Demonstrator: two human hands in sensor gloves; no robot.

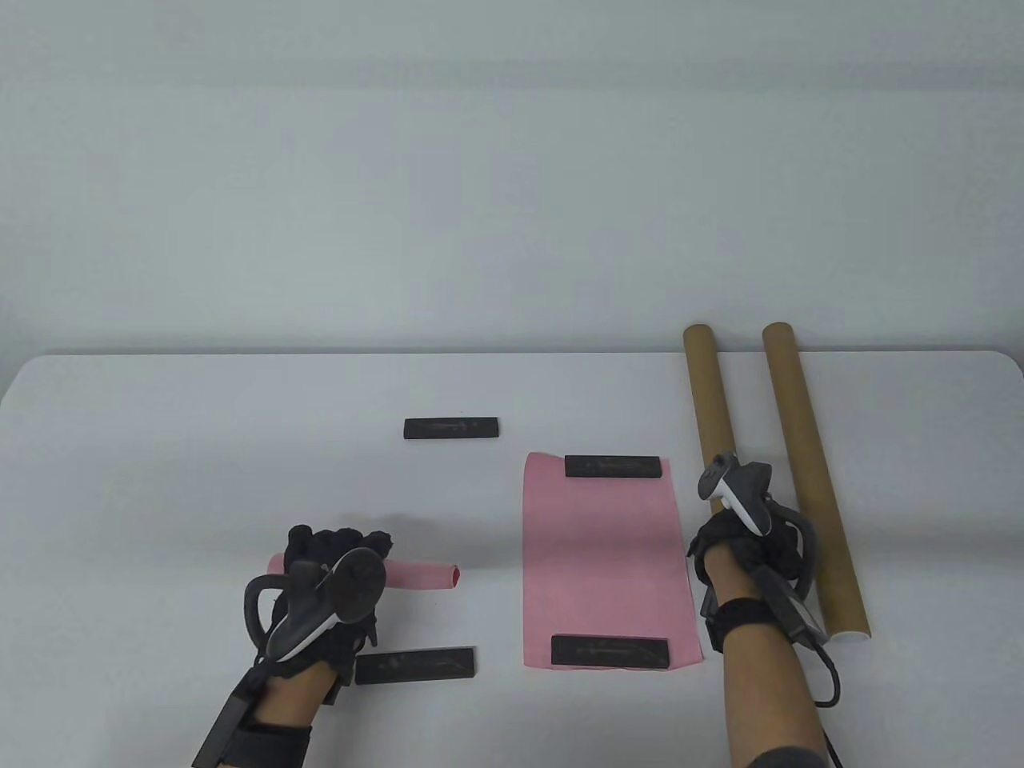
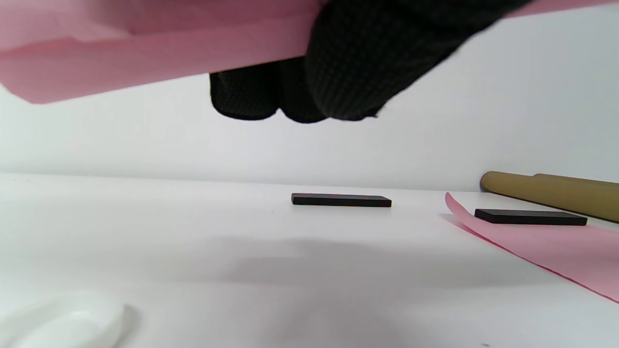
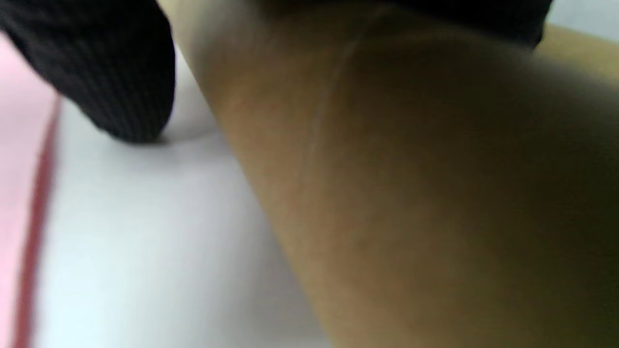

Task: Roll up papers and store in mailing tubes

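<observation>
One rolled pink paper (image 1: 420, 574), lifted clear of the table, clenched in my left hand (image 1: 332, 588); my right hand (image 1: 748, 548) grasping the nearer mailing tube (image 1: 710, 400); next, I judge, aligning roll with tube mouth.

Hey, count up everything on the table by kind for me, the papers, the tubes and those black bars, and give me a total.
Pink papers: 2, one rolled in the left hand, one flat
Brown mailing tubes: 2, one under the right hand, one free
Black bars: 4
Total: 8
</observation>
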